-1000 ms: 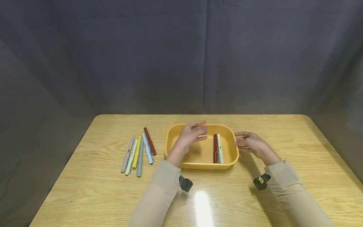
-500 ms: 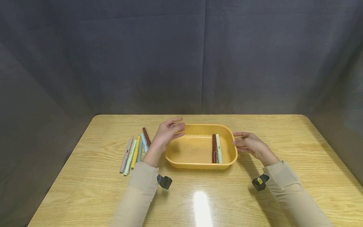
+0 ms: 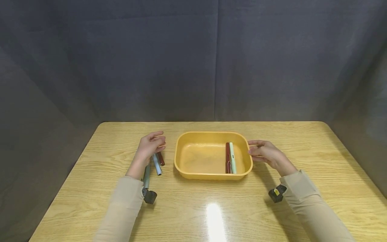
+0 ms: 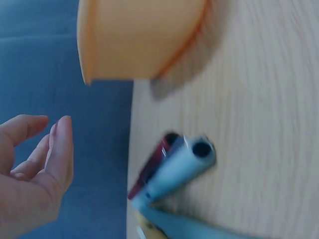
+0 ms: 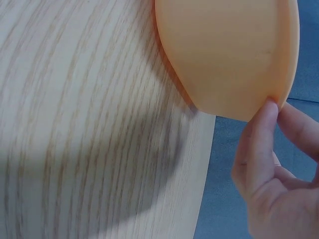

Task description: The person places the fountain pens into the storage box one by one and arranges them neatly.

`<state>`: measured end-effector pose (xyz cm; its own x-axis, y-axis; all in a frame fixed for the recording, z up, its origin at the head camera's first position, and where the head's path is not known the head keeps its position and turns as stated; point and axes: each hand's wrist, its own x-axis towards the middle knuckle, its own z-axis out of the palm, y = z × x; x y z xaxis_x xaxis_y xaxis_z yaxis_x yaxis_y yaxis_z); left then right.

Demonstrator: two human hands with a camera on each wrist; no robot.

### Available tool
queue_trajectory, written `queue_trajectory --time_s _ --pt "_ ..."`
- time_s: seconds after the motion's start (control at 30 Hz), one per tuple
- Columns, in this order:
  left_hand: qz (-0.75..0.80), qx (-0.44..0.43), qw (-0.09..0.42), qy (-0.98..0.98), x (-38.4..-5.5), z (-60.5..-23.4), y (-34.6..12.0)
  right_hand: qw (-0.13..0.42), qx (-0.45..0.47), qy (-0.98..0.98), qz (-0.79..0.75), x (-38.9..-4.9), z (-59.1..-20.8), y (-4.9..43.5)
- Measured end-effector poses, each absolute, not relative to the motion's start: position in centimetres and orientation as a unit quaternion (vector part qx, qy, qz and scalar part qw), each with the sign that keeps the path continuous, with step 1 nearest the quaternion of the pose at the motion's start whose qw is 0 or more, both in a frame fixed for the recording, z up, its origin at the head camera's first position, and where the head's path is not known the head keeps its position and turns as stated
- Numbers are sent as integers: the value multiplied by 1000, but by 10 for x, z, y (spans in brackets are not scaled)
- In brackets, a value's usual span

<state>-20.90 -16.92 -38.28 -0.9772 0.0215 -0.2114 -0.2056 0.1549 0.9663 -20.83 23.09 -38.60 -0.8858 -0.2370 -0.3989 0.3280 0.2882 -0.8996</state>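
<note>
My left hand [image 3: 149, 147] hovers over the loose pens left of a yellow plastic box, its fingers loosely bent and holding nothing. Below it lie a light blue pen [image 3: 157, 164], a dark red pen [image 3: 161, 159] and a grey-green pen [image 3: 146, 176]; the hand and sleeve hide the others. A bit of a yellow pen [image 4: 152, 230] shows in the left wrist view. My right hand [image 3: 269, 155] pinches the right rim of the box [image 5: 227, 55] between thumb and fingers. Inside, a dark red pen [image 3: 227, 156] and a mint green pen [image 3: 232, 156] lie side by side at the right end.
Everything rests on a wood-grain table [image 3: 251, 215]. A dark grey curtain [image 3: 169, 67] hangs behind it and along both sides. A bright light reflection lies on the tabletop in front of the box. Small black cameras sit at both wrists.
My left hand has moved left, from above the box to above the loose pens, and now covers several of them. The right hand stays at the box rim; the box has barely shifted.
</note>
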Motion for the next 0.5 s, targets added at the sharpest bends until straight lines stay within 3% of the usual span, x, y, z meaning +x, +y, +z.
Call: queue_trajectory --time_s 0.5 --pt "606 -81 80 787 -209 -402 -191 234 34 766 -598 -207 -386 230"
